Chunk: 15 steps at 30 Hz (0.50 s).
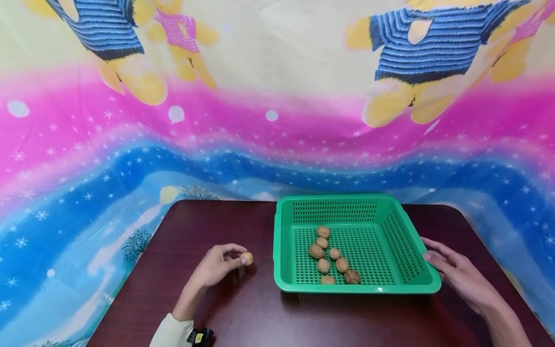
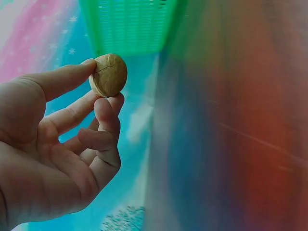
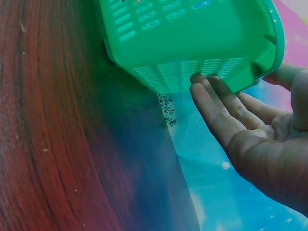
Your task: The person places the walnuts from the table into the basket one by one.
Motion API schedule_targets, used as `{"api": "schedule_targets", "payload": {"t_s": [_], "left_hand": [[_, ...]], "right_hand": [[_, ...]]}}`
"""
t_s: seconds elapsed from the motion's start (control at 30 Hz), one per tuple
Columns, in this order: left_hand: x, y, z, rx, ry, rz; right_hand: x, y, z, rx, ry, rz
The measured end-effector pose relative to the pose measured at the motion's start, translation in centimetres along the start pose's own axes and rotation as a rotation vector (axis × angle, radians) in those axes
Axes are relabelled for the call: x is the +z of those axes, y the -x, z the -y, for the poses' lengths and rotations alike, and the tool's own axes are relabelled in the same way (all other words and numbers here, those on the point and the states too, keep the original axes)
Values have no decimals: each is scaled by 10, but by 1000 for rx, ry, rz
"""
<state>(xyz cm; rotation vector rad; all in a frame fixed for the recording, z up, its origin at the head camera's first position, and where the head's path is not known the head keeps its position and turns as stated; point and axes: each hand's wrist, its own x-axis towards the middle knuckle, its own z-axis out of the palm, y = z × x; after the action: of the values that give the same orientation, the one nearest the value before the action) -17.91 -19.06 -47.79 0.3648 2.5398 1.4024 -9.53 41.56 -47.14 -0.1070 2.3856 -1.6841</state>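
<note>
My left hand (image 1: 218, 264) pinches a walnut (image 1: 247, 259) between thumb and fingertips, over the table left of the basket. In the left wrist view a thin crack line runs across the pale brown shell of this walnut (image 2: 109, 74). A green plastic basket (image 1: 355, 289) with slotted walls stands at the centre right, several walnuts (image 1: 342, 264) lying on its mesh floor. At its right side my right hand (image 1: 461, 277) holds the rim, thumb at the edge. The right wrist view has the fingers (image 3: 216, 113) lying against the outer wall of the basket (image 3: 192, 43).
The dark reddish wooden table (image 1: 173, 255) has rounded far corners. Behind it hangs a cloth (image 1: 269, 140) printed with bears, snowflakes and pink and blue bands. A black strap device (image 1: 201, 336) sits on the left wrist beside a light sleeve (image 1: 171, 331).
</note>
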Motion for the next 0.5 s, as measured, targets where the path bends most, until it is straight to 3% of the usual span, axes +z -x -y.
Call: {"api": "schedule_targets", "payload": {"t_s": [0.2, 0.5], "left_hand": [[-7, -14, -26, 28, -15, -63], [-5, -41, -59, 94, 14, -70]], "right_hand": [[0, 1, 1, -13, -5, -3], [2, 2, 3, -16, -5, -1]]}}
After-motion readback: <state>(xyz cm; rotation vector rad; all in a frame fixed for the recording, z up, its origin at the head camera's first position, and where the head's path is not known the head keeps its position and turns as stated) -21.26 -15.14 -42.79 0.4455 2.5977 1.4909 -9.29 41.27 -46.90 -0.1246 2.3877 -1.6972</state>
